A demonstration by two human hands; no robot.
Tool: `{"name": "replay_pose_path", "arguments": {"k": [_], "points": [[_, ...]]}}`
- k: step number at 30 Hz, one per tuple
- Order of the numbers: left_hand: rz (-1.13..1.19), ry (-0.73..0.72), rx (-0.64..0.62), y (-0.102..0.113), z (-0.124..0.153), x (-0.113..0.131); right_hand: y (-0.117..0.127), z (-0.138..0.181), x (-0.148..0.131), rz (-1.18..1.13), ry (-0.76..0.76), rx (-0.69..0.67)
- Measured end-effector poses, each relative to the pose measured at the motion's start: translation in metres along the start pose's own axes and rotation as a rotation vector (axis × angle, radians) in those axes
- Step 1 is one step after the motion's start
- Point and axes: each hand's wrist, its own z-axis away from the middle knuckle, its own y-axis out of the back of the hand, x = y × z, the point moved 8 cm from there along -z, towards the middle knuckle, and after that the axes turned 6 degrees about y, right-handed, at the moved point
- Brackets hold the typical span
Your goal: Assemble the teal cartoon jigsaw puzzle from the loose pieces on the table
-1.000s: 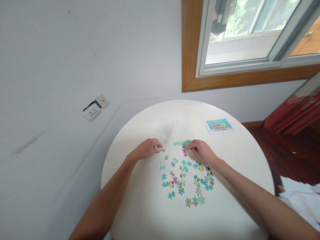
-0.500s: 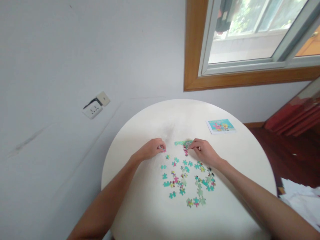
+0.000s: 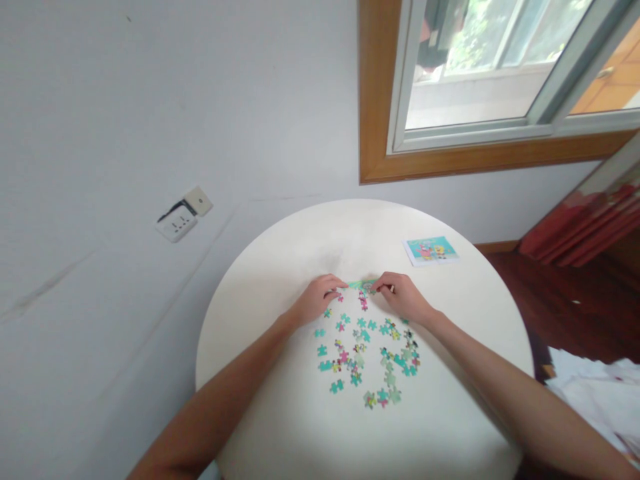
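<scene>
My left hand (image 3: 320, 298) is closed at the left end of a joined green puzzle strip (image 3: 356, 285). A small pink puzzle piece (image 3: 341, 297) shows at its thumb and fingertips. At the strip's right end, my right hand (image 3: 401, 297) has its thumb and fingers pinched together on the strip's edge; the exact contact is partly hidden. Between the hands, a short column of pink puzzle pieces (image 3: 363, 302) hangs down from the strip. Nearer to me, several loose teal, pink and yellow puzzle pieces (image 3: 343, 357) lie scattered flat.
The round white table (image 3: 270, 427) stands against a white wall. A picture card (image 3: 431, 251) with cartoon figures lies at the back right. A wall socket (image 3: 177, 223) is at the left, and a wood-framed window (image 3: 373, 100) is above. White sheets (image 3: 595, 393) lie at the lower right.
My left hand has moved right to the strip, bringing the pink piece with it. The right hand has shifted slightly up from the pink column to the strip's right end. The view has turned slightly.
</scene>
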Motion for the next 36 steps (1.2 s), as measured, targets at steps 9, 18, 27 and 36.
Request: {"name": "replay_pose_path", "arguments": {"k": [9, 18, 27, 36], "points": [[-0.138, 0.266, 0.066, 0.002, 0.009, -0.010, 0.006, -0.001, 0.009, -0.008, -0.020, 0.056], [-0.060, 0.227, 0.001, -0.012, 0.003, 0.000, 0.001, -0.001, 0.012, 0.002, -0.016, 0.046], [-0.095, 0.219, -0.075, -0.023, -0.005, 0.008, -0.006, 0.000, 0.007, -0.008, -0.040, 0.014], [-0.116, 0.185, -0.095, -0.024, -0.010, 0.019, -0.011, 0.001, 0.008, -0.018, -0.026, -0.004]]}}
